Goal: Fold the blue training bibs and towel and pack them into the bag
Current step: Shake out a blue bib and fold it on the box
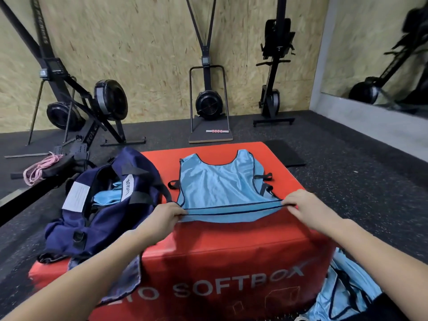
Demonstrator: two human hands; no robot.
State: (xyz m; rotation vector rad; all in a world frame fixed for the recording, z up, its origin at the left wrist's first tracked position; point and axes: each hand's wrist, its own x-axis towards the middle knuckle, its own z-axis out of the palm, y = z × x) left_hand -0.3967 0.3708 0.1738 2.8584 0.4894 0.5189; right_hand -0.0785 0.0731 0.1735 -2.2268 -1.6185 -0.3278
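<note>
Head view: mid-task, partly packed. One blue bib (220,181) lies flat on the red soft box (231,246), neck hole at the far side, hem toward the person. Left hand (165,215) pinches the near-left hem corner, right hand (305,208) pinches the near-right corner; hem is pulled taut between them and lifted slightly off the box top, so this reads as squaring up or starting the first fold, fold not yet made. Navy bag (104,209) sits open on the box's left side, touching it, with light blue fabric (106,195) already inside, so I judge some bibs are packed; count not readable. More blue bibs (342,295) lie in a loose pile at lower right beside the box, unfolded, still to do. Towel: can't identify it for certain; the greyish-blue cloth (129,281) hanging over the box front under the left forearm might be it, can't tell. Remaining as I see it: fold this bib, pack it, work through the lower-right pile, then the towel. Bag isn't closed.
</note>
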